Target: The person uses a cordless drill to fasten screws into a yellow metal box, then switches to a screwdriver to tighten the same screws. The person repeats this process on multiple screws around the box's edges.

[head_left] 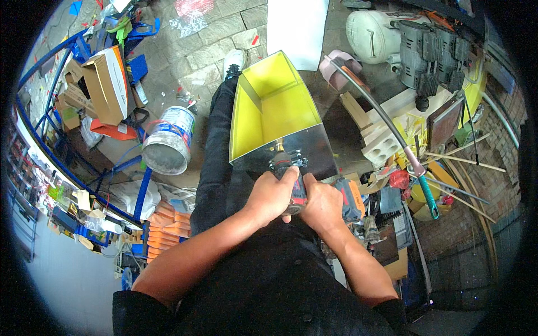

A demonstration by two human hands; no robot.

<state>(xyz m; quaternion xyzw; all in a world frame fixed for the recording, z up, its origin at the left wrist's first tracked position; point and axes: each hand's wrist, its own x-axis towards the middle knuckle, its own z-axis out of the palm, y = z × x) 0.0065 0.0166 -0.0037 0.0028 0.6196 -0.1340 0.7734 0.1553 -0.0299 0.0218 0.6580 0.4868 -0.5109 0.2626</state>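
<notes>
Gripping: both hands wrapped around a drill point(288, 179)
Left hand point(272, 196): clenched on the drill body
Right hand point(322, 204): clamped on its handle
Drill tip: against the yellow-lined metal box point(269, 112), resting on the lap

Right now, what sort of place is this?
Likely a cluttered workshop: both hands hold a power drill against a yellow-lined sheet-metal box, with an air compressor and wood offcuts nearby.

Bright, even daylight; sharp centre, strong fisheye bending, black vignette.
</notes>
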